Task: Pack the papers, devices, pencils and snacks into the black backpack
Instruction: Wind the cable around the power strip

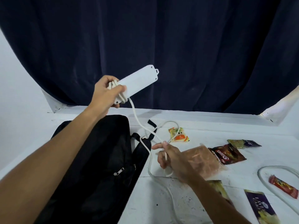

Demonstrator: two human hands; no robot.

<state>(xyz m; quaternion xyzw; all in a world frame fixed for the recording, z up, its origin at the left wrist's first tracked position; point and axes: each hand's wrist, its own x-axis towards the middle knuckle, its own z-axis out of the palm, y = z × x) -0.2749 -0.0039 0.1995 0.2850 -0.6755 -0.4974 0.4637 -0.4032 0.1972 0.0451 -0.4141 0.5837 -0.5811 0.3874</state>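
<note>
Left hand (106, 92): you grip the white power strip (136, 83) raised above the black backpack (100, 152), cord turns under your fingers.
Right hand (174, 156): you pinch the white cord (137, 120) beside the backpack.
Snacks: packets lie on the white table (178, 199), right of the backpack.

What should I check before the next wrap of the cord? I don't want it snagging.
1. Left hand grips the power strip: ok.
2. Right hand holds the cord: ok.
3. First turns sit snug on the strip's near end: ok.
4. Loose cord free of the backpack: not ok, it crosses a strap.
5. Cord clear of the snacks: not ok, a loop lies over the orange packet.
6. Backpack open for packing: cannot tell.
</note>
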